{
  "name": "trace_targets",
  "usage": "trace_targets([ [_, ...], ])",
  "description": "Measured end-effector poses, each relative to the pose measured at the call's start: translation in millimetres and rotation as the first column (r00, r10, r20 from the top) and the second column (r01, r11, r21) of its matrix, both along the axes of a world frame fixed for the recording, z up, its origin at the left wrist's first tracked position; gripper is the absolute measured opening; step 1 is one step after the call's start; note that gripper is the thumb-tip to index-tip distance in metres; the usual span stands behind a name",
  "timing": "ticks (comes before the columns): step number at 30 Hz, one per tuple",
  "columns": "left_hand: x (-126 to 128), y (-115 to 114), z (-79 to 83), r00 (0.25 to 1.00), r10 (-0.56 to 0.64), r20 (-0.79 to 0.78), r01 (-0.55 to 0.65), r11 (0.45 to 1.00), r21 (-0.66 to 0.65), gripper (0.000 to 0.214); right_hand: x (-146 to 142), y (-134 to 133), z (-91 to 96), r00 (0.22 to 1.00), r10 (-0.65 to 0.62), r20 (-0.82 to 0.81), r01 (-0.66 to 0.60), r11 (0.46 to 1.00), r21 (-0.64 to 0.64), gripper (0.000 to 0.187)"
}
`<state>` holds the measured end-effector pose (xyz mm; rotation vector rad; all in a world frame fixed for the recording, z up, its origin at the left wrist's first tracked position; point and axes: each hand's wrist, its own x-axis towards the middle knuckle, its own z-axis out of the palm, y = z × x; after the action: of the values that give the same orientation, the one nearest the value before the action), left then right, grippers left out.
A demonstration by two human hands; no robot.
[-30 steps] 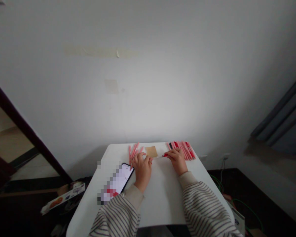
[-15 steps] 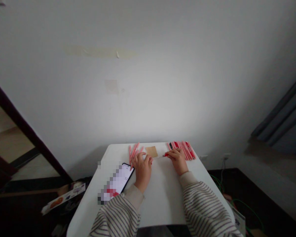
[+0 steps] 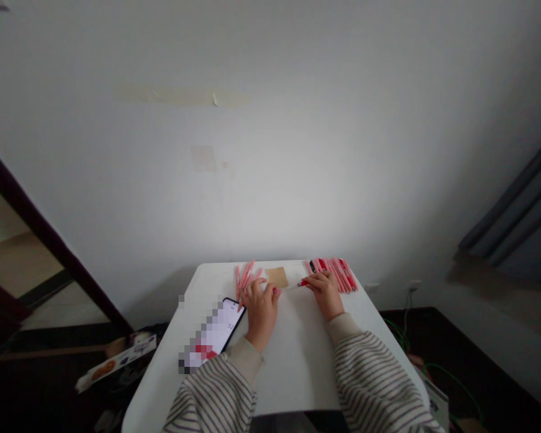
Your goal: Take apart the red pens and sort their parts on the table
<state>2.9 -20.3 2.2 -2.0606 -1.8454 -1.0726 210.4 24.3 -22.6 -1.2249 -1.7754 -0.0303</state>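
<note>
Both my hands rest on a white table (image 3: 297, 361). My left hand (image 3: 260, 307) has its fingers curled and pinches one end of a thin pen part with a small red tip showing at the fingertips. My right hand (image 3: 325, 292) is closed on the other end, a red pen piece (image 3: 302, 282). A loose heap of pink pen barrels (image 3: 246, 273) lies just beyond my left hand. A row of red pens (image 3: 338, 272) lies beyond my right hand. Between them sits a small brown card (image 3: 277, 276).
A phone (image 3: 214, 331) with a lit screen lies on the table to the left of my left hand. A white wall stands right behind the table. A printed box (image 3: 117, 361) lies on the dark floor at left. Cables (image 3: 403, 337) run at right.
Nearly nothing has moved. My left hand's fingertips have shifted slightly to the right along the thin part, closer to my right hand.
</note>
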Motion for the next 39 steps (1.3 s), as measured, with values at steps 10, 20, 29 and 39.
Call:
trace_targets([
  [10,-0.1,1.2,-1.6,1.000,-0.017,-0.004,0.017,1.000,-0.003,0.014,-0.4,0.5,-1.4,1.000,0.005,-0.012,-0.005,1.000,0.013,0.021],
  [20,0.8,0.1,0.2,1.000,-0.014,0.002,0.014,1.000,-0.009,0.019,-1.7,-1.9,2.7,0.999,0.019,-0.029,-0.019,1.000,0.018,0.024],
  [29,1.5,2.4,-4.5,0.999,-0.033,0.000,0.033,0.999,0.023,0.019,0.0,1.1,-0.5,0.999,0.021,-0.038,-0.020,0.999,0.028,0.020],
  [39,1.0,2.6,-6.1,0.999,-0.052,0.001,0.052,0.999,0.001,0.018,1.3,0.9,-0.6,0.998,0.023,-0.060,-0.023,1.000,-0.005,0.021],
])
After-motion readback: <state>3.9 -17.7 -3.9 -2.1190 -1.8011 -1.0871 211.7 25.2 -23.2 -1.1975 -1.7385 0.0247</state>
